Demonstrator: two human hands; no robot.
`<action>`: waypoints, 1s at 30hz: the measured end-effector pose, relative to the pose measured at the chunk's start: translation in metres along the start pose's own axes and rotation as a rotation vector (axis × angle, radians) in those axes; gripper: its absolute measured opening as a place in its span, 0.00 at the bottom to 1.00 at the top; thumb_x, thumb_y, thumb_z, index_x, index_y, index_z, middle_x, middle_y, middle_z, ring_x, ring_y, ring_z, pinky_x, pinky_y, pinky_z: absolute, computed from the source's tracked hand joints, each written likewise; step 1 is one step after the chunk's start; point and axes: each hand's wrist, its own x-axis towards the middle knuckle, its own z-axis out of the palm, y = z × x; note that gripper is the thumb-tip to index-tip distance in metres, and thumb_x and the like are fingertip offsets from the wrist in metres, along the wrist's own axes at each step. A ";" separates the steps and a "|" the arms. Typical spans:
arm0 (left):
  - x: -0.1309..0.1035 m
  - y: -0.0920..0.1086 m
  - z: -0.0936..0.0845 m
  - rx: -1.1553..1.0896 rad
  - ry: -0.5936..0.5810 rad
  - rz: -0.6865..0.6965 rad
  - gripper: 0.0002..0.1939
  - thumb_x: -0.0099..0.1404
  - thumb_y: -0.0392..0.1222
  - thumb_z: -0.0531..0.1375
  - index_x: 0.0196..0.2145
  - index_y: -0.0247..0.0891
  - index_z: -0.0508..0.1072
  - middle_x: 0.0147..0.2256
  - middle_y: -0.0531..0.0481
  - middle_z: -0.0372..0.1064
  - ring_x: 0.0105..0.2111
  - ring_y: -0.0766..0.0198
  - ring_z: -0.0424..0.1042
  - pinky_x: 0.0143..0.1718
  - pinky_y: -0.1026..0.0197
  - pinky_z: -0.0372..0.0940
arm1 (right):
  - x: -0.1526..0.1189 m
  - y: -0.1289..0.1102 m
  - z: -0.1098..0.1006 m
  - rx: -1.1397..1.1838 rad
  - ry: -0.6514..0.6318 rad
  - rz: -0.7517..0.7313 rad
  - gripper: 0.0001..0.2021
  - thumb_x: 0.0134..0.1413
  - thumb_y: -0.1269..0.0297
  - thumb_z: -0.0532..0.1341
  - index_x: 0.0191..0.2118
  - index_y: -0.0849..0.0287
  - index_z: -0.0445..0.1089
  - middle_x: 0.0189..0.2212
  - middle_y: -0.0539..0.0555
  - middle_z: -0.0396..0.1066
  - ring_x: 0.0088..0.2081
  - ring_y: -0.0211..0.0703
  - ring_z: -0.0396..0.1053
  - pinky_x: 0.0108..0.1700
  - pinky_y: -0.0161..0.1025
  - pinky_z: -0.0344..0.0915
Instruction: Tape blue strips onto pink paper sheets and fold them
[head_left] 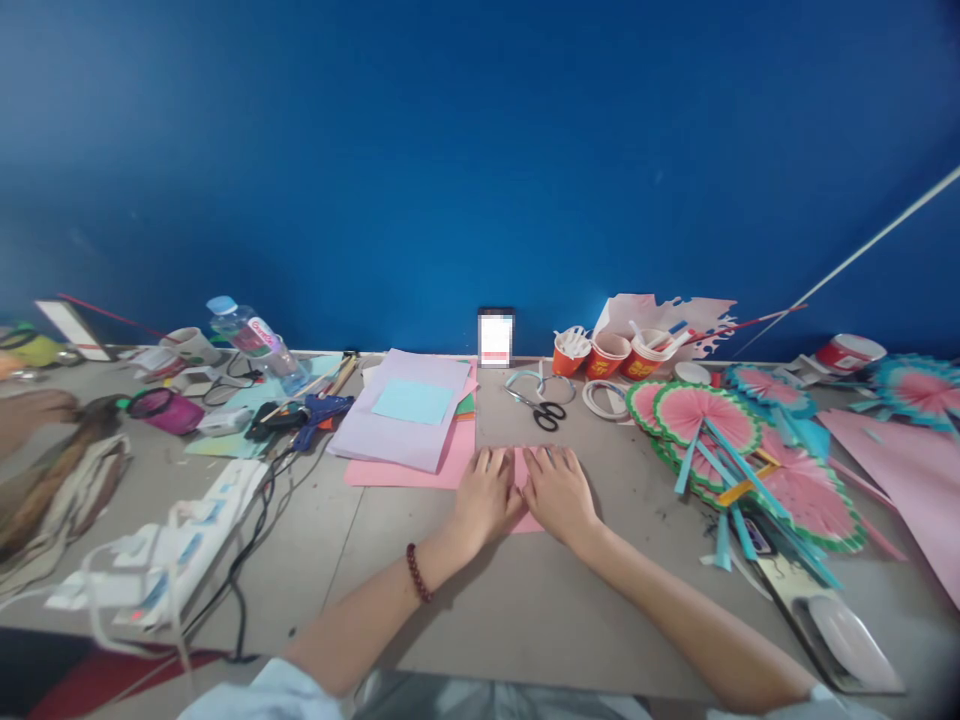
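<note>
In the middle of the desk, my left hand and my right hand rest side by side on a sheet of pink paper. Their thumbs nearly meet over it. Fingers of both hands bend down at the paper's far edge, closed on it, and cover most of the sheet. Just beyond my right hand lie black-handled scissors. Left of my left hand is a stack of lilac paper on pink sheets, with a light blue piece on top.
Watermelon-patterned paper fans lie at right, near a phone and a computer mouse. Red paper cups stand by the blue wall. At left are a tilted bottle, a blue glue gun, a power strip and another person's hand.
</note>
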 end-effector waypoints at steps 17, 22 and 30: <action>-0.003 -0.013 0.002 0.000 0.032 0.019 0.23 0.62 0.34 0.52 0.56 0.32 0.60 0.43 0.41 0.64 0.43 0.52 0.63 0.44 0.52 0.63 | 0.002 0.019 0.008 0.102 0.047 0.000 0.19 0.53 0.75 0.53 0.51 0.66 0.67 0.45 0.60 0.71 0.47 0.50 0.65 0.52 0.43 0.59; 0.003 -0.028 -0.003 -0.164 0.051 0.050 0.15 0.65 0.34 0.52 0.50 0.36 0.67 0.42 0.42 0.64 0.43 0.54 0.64 0.43 0.53 0.63 | 0.003 0.023 0.013 0.157 0.094 -0.008 0.17 0.53 0.75 0.53 0.48 0.64 0.69 0.43 0.60 0.72 0.46 0.50 0.66 0.51 0.43 0.60; 0.008 -0.052 0.001 -0.144 0.151 -0.017 0.07 0.65 0.35 0.56 0.39 0.38 0.72 0.40 0.45 0.67 0.42 0.54 0.65 0.44 0.50 0.60 | 0.009 0.040 0.026 0.429 0.204 0.016 0.13 0.57 0.74 0.52 0.41 0.60 0.72 0.39 0.57 0.73 0.41 0.48 0.67 0.44 0.44 0.63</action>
